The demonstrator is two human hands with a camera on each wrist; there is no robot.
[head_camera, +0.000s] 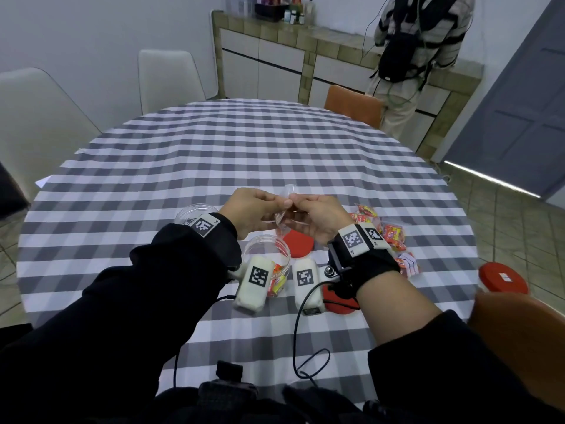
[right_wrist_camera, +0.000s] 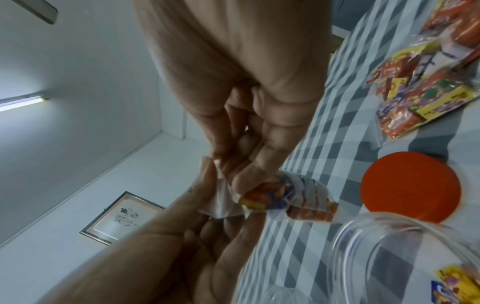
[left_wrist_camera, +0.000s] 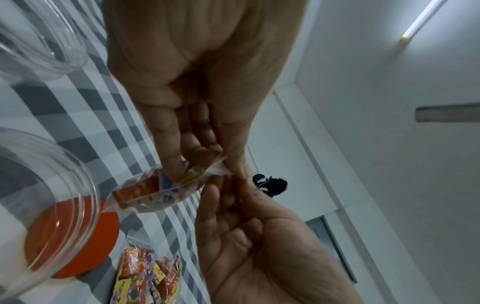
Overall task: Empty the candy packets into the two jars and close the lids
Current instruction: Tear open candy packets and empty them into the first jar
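Both hands are raised over the table's middle and pinch the top of one small clear candy packet between them. My left hand holds its left side, my right hand its right side. In the left wrist view the packet hangs below the fingertips with wrapped candies inside. An open clear jar with some candies stands just beneath the hands. A second open jar sits behind my left wrist. One red lid lies beside the near jar, another under my right wrist.
More candy packets lie in a heap to the right of my hands on the checked tablecloth. A red-lidded object sits at the table's right edge. Chairs ring the table, and a person stands at the far counter.
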